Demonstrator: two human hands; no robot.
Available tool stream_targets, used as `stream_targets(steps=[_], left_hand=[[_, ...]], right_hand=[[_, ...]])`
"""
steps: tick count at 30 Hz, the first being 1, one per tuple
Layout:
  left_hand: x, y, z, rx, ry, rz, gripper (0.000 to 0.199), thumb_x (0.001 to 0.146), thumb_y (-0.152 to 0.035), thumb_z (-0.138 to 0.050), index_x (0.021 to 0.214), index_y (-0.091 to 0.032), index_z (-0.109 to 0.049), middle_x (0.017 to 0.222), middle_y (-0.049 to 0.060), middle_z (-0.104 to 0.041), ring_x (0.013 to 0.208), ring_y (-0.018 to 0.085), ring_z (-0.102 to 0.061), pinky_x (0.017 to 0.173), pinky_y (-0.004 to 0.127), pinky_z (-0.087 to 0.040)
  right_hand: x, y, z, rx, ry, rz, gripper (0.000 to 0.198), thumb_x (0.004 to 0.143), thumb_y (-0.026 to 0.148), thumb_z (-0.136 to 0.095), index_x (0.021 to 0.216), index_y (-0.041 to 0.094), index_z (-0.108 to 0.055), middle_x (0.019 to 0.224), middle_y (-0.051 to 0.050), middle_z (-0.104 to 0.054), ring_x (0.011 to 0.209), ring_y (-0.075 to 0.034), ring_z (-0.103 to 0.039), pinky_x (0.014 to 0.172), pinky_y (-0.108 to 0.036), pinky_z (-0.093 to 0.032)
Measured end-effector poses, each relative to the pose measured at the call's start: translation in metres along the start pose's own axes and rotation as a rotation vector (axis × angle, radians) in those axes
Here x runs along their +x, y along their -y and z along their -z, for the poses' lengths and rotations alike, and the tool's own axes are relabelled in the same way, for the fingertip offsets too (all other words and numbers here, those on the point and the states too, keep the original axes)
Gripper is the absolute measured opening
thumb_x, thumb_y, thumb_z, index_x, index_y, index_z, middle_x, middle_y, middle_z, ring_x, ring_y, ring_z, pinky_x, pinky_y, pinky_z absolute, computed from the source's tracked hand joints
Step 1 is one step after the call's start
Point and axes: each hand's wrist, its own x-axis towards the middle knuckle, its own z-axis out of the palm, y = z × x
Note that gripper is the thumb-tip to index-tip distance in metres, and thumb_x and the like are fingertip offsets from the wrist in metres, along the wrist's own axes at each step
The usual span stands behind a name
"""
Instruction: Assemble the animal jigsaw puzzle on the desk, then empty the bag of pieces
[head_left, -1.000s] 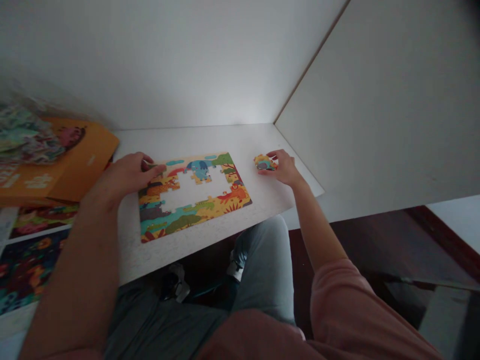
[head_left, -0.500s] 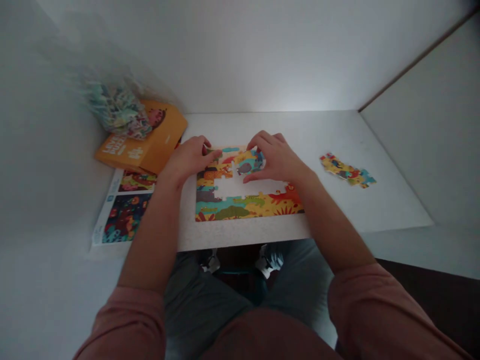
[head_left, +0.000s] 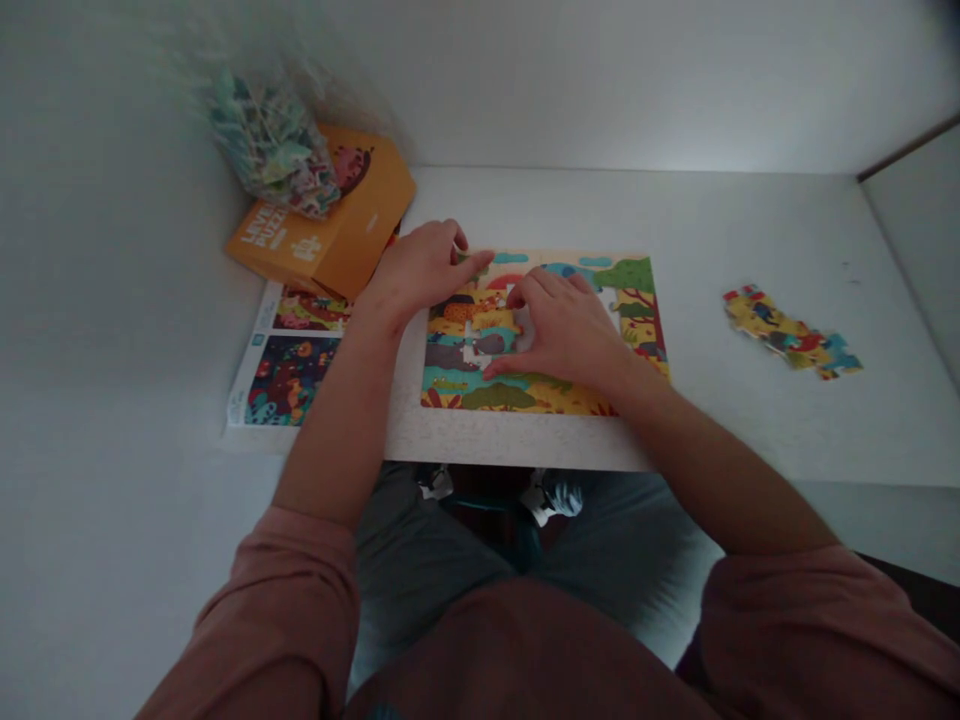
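A jigsaw puzzle (head_left: 502,397) of bright animals lies flat on the table, with a gap in its middle partly hidden by my right hand. My left hand (head_left: 427,265) rests at the puzzle's upper left corner, thumb stretched over the picture and apart from the curved fingers. Over the gap, my right hand (head_left: 566,330) grips a joined puzzle section (head_left: 491,342) showing a grey hippo, between thumb and fingers. That section lies close to the left side of the gap; whether it is interlocked I cannot tell.
A joined strip of puzzle pieces (head_left: 791,333) lies on the white table (head_left: 720,430) to the right. At the left, an orange puzzle box (head_left: 375,215) and a clear bag of pieces (head_left: 277,150) rest on a printed picture sheet (head_left: 259,385). Walls stand behind.
My right hand has carried the hippo section left and toward me within the gap. My left hand keeps its place at the corner. The camera view has shifted.
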Motion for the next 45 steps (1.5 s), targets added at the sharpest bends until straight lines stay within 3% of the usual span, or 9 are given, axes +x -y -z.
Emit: stream_targets(steps=[8,12,21,35,37,42,45], left_hand=[[-0.001,-0.002,0.004,-0.021,0.036,0.038,0.044,0.115,-0.072,-0.082,0.134,-0.033,-0.088,0.122,0.011,-0.09,0.129,0.038,-0.08,0.106,0.048,-0.062],[-0.002,-0.007,0.007,-0.017,0.059,0.064,0.042,0.115,-0.069,-0.084,0.136,-0.032,-0.086,0.124,0.012,-0.089,0.132,0.038,-0.079,0.106,0.047,-0.061],[-0.001,-0.009,0.008,-0.012,0.063,0.068,0.04,0.115,-0.067,-0.085,0.135,-0.032,-0.087,0.125,0.012,-0.09,0.134,0.041,-0.079,0.108,0.051,-0.062],[-0.004,-0.01,0.01,-0.039,0.063,0.059,0.038,0.114,-0.064,-0.086,0.136,-0.034,-0.088,0.129,0.012,-0.091,0.136,0.043,-0.079,0.112,0.054,-0.06],[-0.006,-0.013,0.011,-0.033,0.062,0.054,0.034,0.116,-0.06,-0.086,0.134,-0.032,-0.088,0.131,0.012,-0.091,0.133,0.042,-0.08,0.11,0.052,-0.059],[-0.008,-0.015,0.013,0.057,0.041,0.003,0.035,0.123,-0.053,-0.08,0.134,-0.02,-0.084,0.133,0.015,-0.092,0.114,0.032,-0.08,0.099,0.046,-0.057],[-0.005,-0.012,0.011,0.052,0.044,0.01,0.037,0.121,-0.057,-0.081,0.134,-0.023,-0.085,0.13,0.014,-0.092,0.114,0.032,-0.08,0.099,0.047,-0.058]], right_hand=[[-0.009,-0.024,0.014,0.07,0.036,0.056,0.054,0.098,0.06,-0.103,0.142,0.032,-0.088,0.153,-0.017,-0.083,0.146,-0.052,-0.074,0.124,-0.07,-0.054],[-0.007,-0.031,0.015,0.113,0.033,0.085,0.044,0.1,0.061,-0.102,0.133,0.033,-0.091,0.144,-0.016,-0.084,0.142,-0.051,-0.074,0.122,-0.071,-0.054],[-0.007,-0.035,0.026,0.017,0.068,0.185,0.042,0.108,0.066,-0.096,0.127,0.03,-0.094,0.145,-0.018,-0.089,0.134,-0.049,-0.08,0.124,-0.07,-0.053],[-0.005,-0.023,0.018,0.074,0.089,0.184,0.042,0.102,0.06,-0.096,0.135,0.034,-0.093,0.151,-0.015,-0.086,0.135,-0.049,-0.078,0.12,-0.069,-0.055],[-0.005,-0.023,0.019,0.06,0.093,0.191,0.039,0.103,0.058,-0.096,0.134,0.035,-0.092,0.15,-0.014,-0.087,0.137,-0.049,-0.079,0.122,-0.069,-0.055],[-0.007,-0.022,0.022,0.006,0.078,0.249,0.04,0.107,0.049,-0.095,0.136,0.022,-0.091,0.151,-0.022,-0.087,0.135,-0.047,-0.083,0.121,-0.065,-0.059],[-0.006,-0.023,0.021,0.025,0.083,0.221,0.039,0.107,0.052,-0.095,0.136,0.026,-0.091,0.153,-0.019,-0.086,0.135,-0.048,-0.082,0.122,-0.067,-0.057]])
